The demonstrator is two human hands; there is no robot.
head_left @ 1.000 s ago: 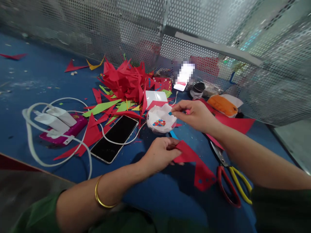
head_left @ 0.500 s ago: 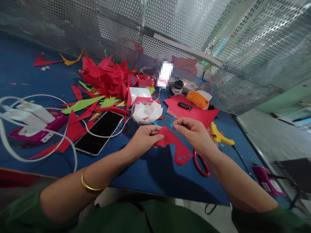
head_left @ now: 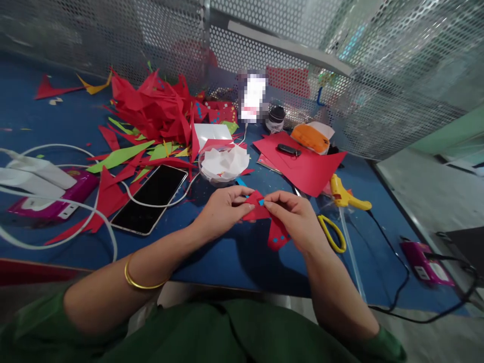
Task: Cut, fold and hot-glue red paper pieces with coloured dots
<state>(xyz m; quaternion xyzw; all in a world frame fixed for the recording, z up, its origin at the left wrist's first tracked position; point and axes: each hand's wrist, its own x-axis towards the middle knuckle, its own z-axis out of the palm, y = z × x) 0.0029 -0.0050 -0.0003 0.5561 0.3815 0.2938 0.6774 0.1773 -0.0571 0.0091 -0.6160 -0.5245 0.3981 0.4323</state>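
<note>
Pinched in my left hand (head_left: 227, 207) is a red paper cutout (head_left: 278, 233) with small blue dots along its lower flap. My right hand (head_left: 290, 216) closes thumb and fingertips on a small blue paper piece (head_left: 261, 202), which lies against the cutout's upper part. Part of the cutout is hidden behind my right hand. A blue paper strip (head_left: 240, 182) rests on the table just beyond my left fingers. Right of my right wrist is a yellow scissor handle (head_left: 342, 243).
Red paper scraps (head_left: 151, 108) pile up at the back left. A clear bowl with white paper (head_left: 225, 164), a dark phone (head_left: 151, 199) and white cables lie left of centre. On the right are red sheets (head_left: 313, 171) and a yellow glue gun (head_left: 346, 195).
My right hand has moved left and brought the blue piece onto the red cutout. The red scissor handle is now out of sight near my right arm, and a yellow one shows.
</note>
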